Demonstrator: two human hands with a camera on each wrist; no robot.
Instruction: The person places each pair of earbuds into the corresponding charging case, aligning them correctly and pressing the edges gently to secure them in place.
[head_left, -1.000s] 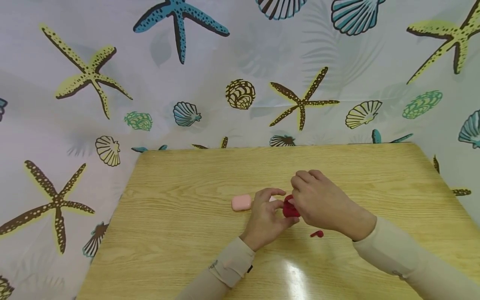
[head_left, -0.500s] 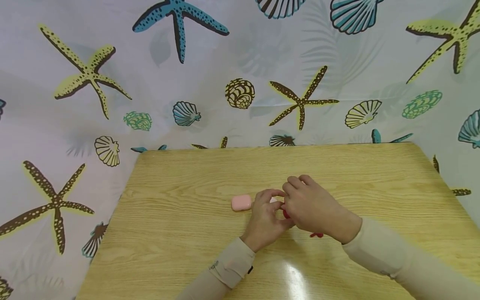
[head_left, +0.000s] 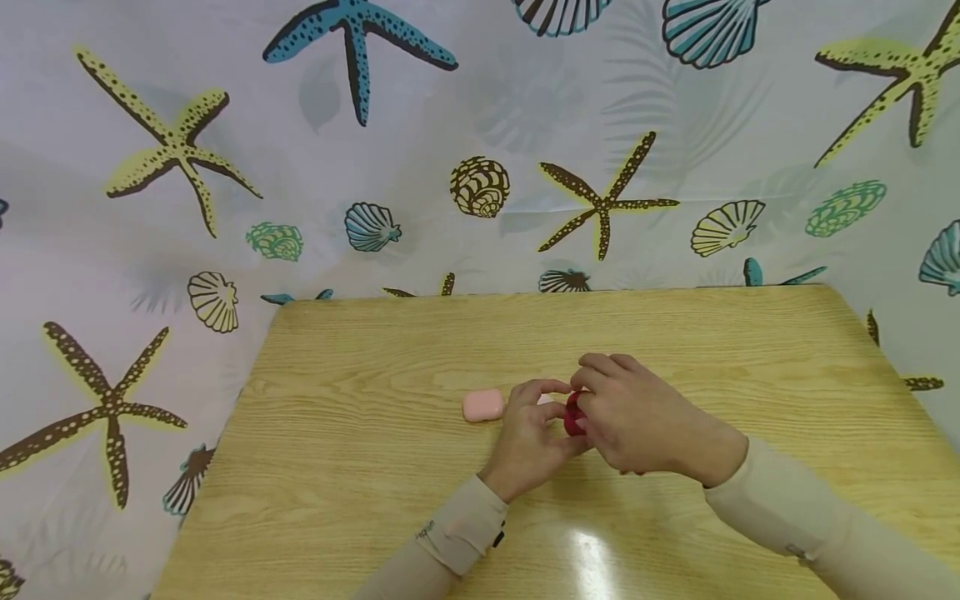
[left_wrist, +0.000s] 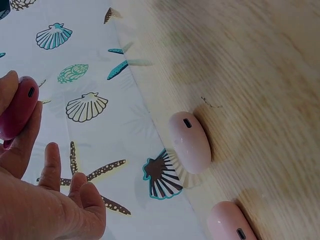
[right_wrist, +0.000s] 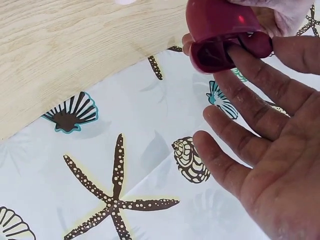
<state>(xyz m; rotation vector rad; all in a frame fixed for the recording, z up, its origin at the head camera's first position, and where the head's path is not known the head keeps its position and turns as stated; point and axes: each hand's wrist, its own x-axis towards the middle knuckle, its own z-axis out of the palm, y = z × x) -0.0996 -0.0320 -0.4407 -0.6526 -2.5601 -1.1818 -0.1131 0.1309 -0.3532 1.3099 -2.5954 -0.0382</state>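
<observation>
My left hand grips a dark red earbud case between thumb and fingers; its charging port shows in the left wrist view. In the right wrist view the lid hangs open, and a small red light glows on the body. My right hand is at the opening, its index fingertip reaching inside. Thumb and index finger pinch a red earbud from both sides at the case's edge, partly hidden by the case. The other right fingers stay extended below the lid.
A pink earbud case lies closed on the wooden table, left of my left hand. Beside it stands a paler pink case, mostly hidden by the left hand in the head view. A shell-patterned cloth hangs behind the table.
My right hand moved left over the red case, then back slightly right. It now covers most of the red earbud seen earlier on the table. The left hand stays nearly still.
</observation>
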